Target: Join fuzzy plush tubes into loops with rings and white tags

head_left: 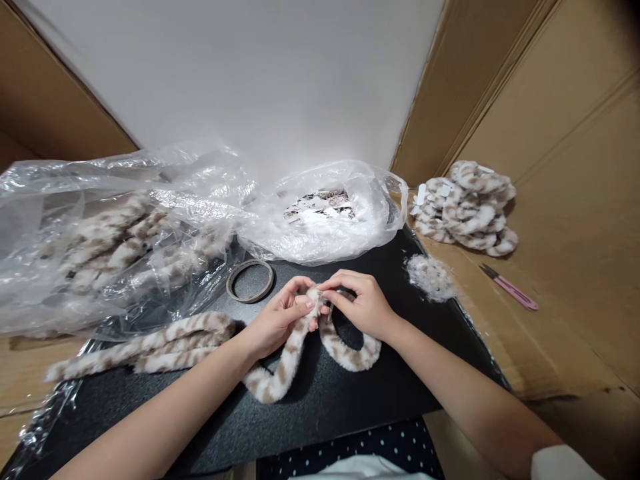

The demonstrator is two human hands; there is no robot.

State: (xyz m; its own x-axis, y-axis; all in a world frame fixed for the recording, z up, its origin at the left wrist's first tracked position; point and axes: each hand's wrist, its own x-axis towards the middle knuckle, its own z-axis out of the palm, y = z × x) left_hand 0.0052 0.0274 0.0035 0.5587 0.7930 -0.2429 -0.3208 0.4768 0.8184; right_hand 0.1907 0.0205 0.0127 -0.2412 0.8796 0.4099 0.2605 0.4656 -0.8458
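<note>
A fluffy white and brown furry cord hangs in loops on the black tabletop, one loop to each side of my hands. My left hand grips it near its upper part, thumb pressed on the fur. Fingertips of my right hand pinch at the same spot, where the cord's parts meet; the exact detail under them is hidden. Left of my hands, several more furry cords lie side by side. Behind my left hand rests a round tape-like ring.
A clear plastic bag of furry cords stands at the left, and another bag with white tags and strings at the back. To the right are a fluff pile, finished-looking tagged cord loops and pink-handled snips on cardboard.
</note>
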